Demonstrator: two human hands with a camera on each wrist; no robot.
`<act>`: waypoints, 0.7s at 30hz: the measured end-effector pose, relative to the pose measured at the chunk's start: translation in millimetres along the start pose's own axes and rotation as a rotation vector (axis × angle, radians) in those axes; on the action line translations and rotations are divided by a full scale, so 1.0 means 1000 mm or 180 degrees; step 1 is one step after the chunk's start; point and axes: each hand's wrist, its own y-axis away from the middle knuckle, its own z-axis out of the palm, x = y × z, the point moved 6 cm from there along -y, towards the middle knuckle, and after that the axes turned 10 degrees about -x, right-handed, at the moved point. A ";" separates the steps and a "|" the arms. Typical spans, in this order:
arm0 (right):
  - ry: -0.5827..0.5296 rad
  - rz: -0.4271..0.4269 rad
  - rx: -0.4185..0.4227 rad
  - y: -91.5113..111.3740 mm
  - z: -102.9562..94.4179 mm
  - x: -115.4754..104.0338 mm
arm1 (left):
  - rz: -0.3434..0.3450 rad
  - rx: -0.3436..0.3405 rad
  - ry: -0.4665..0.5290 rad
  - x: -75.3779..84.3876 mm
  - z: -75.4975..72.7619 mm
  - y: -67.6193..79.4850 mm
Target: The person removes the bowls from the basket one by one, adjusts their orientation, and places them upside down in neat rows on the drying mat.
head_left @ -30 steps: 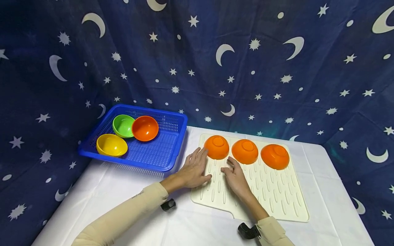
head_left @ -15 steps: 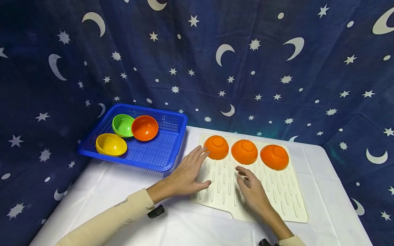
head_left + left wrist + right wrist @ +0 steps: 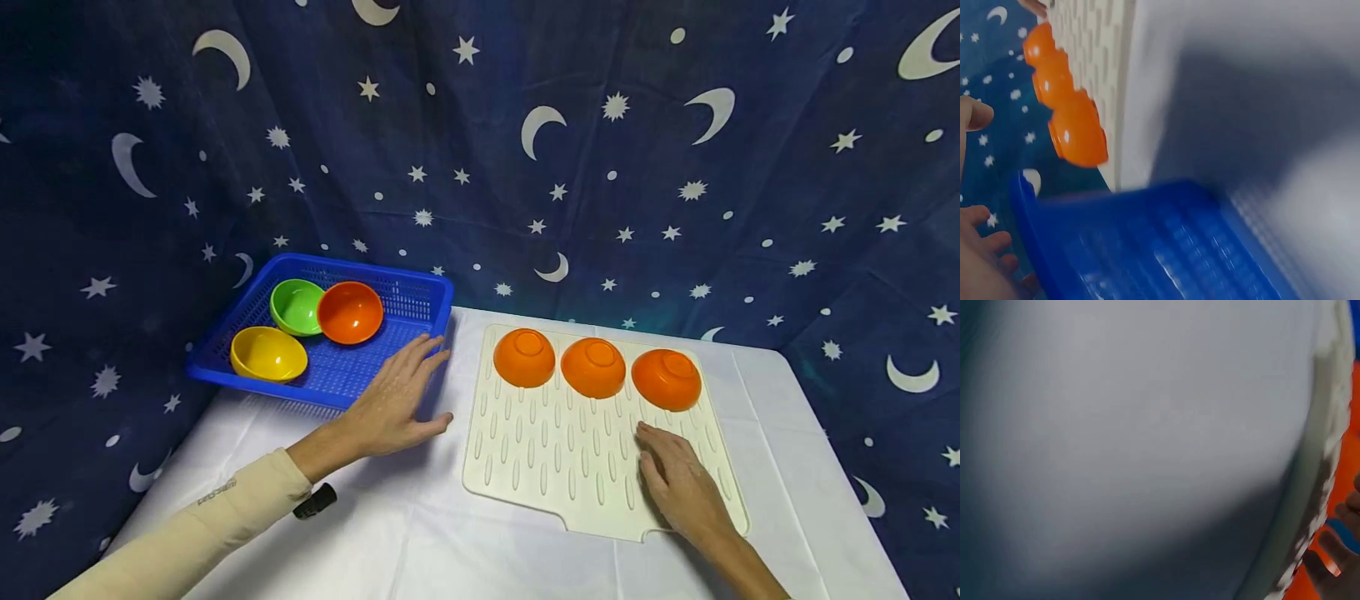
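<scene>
Three orange bowls stand upside down in a row along the back of the cream ridged drying mat: a left bowl, a middle bowl and a right bowl. My left hand holds nothing, its fingers spread at the right front of the blue basket. In the basket lie a green bowl, a red-orange bowl and a yellow bowl. Over the right part of the drying mat is my right hand, fingers loosely bent and holding nothing, in front of the right bowl.
A white cloth covers the table. Behind and at both sides hangs a dark blue curtain with moons and stars. A black wrist camera sits under the left sleeve.
My left hand has moved left from the mat and the left bowl to the basket. My right hand has shifted right across the mat. The bowls stay where they were.
</scene>
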 end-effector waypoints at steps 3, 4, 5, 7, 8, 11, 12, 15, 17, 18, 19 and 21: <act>0.0305 -0.0060 0.0131 0.006 -0.010 0.016 | -0.0067 0.0003 -0.0020 -0.012 -0.009 0.006; 0.0383 -0.0058 0.0165 0.007 -0.013 0.021 | -0.0084 0.0007 -0.0018 -0.015 -0.012 0.008; 0.0420 -0.0054 0.0189 0.008 -0.017 0.025 | -0.0096 0.0023 -0.0026 -0.018 -0.015 0.010; 0.0443 -0.0039 0.0226 0.008 -0.023 0.035 | -0.0116 0.0062 -0.0033 -0.024 -0.021 0.013; 0.0436 -0.0017 0.0242 0.009 -0.027 0.040 | -0.0127 0.0081 -0.0040 -0.027 -0.024 0.014; 0.0394 0.0053 0.0234 0.009 -0.035 0.054 | -0.0170 0.0123 -0.0055 -0.036 -0.031 0.017; 0.0408 0.0081 0.0216 0.009 -0.037 0.059 | -0.0182 0.0137 -0.0050 -0.039 -0.033 0.018; 0.0451 0.0203 0.0090 0.011 -0.038 0.074 | -0.0238 0.0159 -0.0033 -0.047 -0.039 0.021; 0.0464 0.0295 -0.0027 0.012 -0.037 0.084 | -0.0275 0.0162 -0.0047 -0.052 -0.043 0.021; 0.0477 0.0341 -0.0077 0.012 -0.037 0.089 | -0.0290 0.0158 -0.0060 -0.055 -0.045 0.021; 0.0481 0.0385 -0.0127 0.012 -0.036 0.094 | -0.0314 0.0143 -0.0082 -0.057 -0.048 0.021; 0.0478 0.0467 -0.0215 0.011 -0.034 0.102 | -0.0353 0.0114 -0.0147 -0.064 -0.052 0.019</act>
